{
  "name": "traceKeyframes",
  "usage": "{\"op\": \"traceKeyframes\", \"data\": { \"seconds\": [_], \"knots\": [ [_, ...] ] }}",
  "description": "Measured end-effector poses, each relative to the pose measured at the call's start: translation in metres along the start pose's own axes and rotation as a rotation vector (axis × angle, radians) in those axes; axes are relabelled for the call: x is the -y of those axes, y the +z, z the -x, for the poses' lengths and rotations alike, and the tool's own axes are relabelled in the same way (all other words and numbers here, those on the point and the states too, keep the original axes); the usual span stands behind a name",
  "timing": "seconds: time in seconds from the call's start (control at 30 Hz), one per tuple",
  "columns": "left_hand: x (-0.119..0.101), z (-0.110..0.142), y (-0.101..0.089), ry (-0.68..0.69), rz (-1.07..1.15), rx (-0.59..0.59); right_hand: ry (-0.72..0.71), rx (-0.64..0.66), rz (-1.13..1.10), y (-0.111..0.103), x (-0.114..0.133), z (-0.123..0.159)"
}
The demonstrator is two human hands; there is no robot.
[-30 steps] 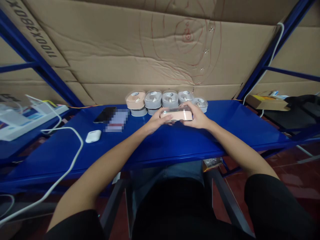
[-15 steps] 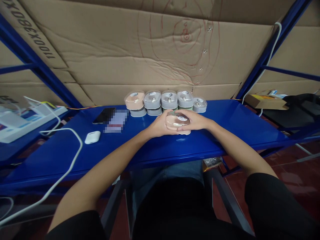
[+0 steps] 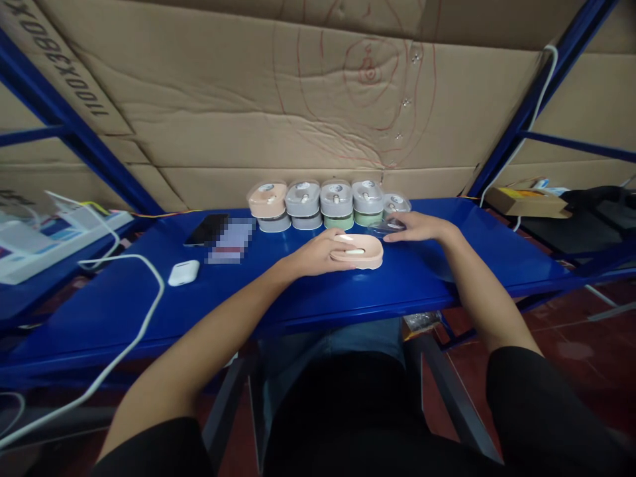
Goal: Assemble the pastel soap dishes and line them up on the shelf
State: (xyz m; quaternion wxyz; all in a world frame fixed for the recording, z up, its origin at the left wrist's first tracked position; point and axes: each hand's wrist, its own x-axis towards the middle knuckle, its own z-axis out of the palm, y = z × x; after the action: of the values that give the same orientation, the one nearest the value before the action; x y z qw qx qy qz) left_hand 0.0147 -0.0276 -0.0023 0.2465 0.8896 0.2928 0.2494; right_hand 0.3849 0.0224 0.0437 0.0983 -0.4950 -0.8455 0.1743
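A pink case base with a white earbud lying in it rests on the blue table. My left hand grips its left end, fingers curled round it. My right hand is further back and to the right, with a clear plastic lid in its fingers just above the table. Behind them stands a row of stacked small cases with clear lids, pink, grey and green.
A dark phone, a blurred card and a white earbud case lie at the left. A white cable loops over the table edge. Cardboard sheets form the back wall. A brown box sits on the right.
The clear lid has come off the pink case. My right hand has carried it back and to the right, while my left hand has set the base down on the table.
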Motion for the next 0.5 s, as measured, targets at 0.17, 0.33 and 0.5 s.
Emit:
{"op": "traceKeyframes", "data": {
  "seconds": [0.17, 0.33, 0.5],
  "knots": [
    [0.002, -0.002, -0.004, 0.029, 0.017, 0.0, 0.02, 0.016, 0.034, 0.005, -0.012, -0.005],
    [-0.001, -0.004, -0.006, 0.006, 0.015, -0.034, 0.036, 0.032, 0.076, 0.01, -0.006, -0.006],
    [0.002, -0.004, -0.02, -0.085, -0.157, -0.142, 0.053, 0.041, 0.101, 0.008, 0.001, -0.004]
  ]
}}
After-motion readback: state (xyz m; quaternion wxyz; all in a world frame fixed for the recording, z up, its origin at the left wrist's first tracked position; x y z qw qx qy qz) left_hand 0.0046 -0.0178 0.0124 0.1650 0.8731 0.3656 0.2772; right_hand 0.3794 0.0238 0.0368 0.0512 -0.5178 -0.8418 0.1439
